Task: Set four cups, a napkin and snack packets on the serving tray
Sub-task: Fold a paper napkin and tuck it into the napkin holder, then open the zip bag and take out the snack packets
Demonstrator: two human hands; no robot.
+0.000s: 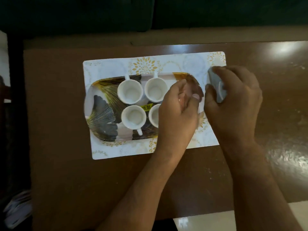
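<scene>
Four white ceramic cups [130, 92] stand upright in 2 rows on oval leaf-patterned serving tray [100, 110], which sits on white placemat w/ gold flowers [116, 152] atop dark brown wood table [58, 164]. Left hand [176, 117] hovers over tray's right end, fingers loosely curled, partly covering near-right cup. Right hand [233, 104] just beside tray, fingers wrapped round blurred grey-blue packet [218, 89]; can't tell what it is
</scene>
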